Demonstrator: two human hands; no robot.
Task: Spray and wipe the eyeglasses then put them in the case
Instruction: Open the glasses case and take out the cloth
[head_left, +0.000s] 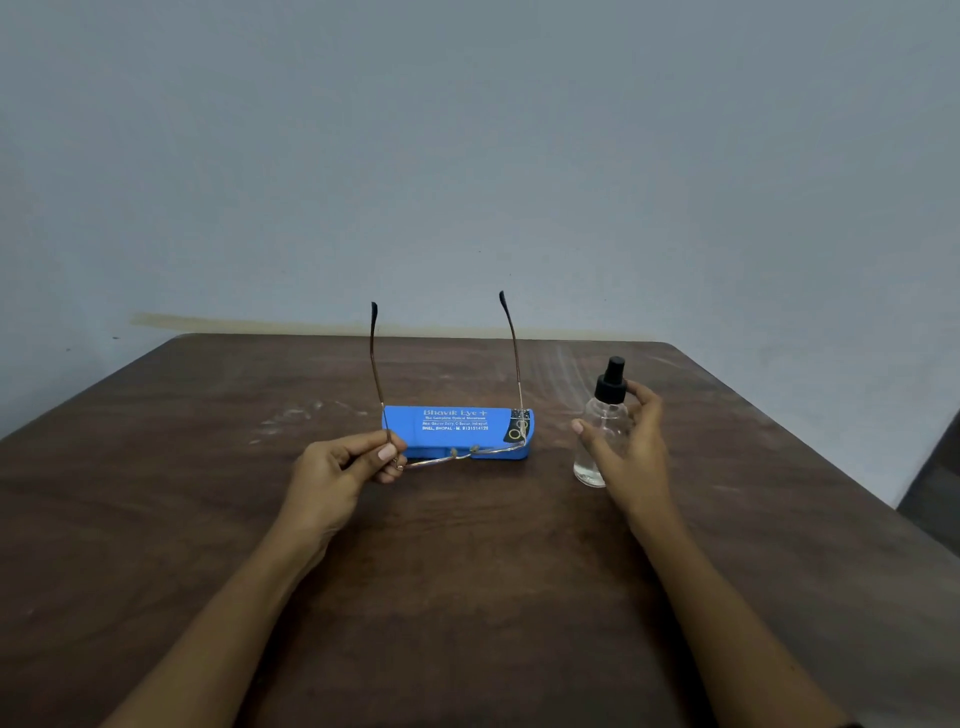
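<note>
My left hand (343, 467) pinches the left corner of thin-framed eyeglasses (467, 453), holding them lenses down with both temple arms pointing up. Just behind the glasses a blue eyeglass case (457, 423) with white print lies shut on the brown table (467, 571). To the right stands a clear spray bottle (600, 431) with a black pump top. My right hand (628, 441) curls around the bottle, its fingers spread at the bottle's body and neck; a firm grip is not evident. No wiping cloth is in sight.
The table's far edge meets a plain grey wall (467, 156). Pale smears mark the tabletop at the back left (306, 415) and back right. The table's right edge drops off beside a dark object (935, 478).
</note>
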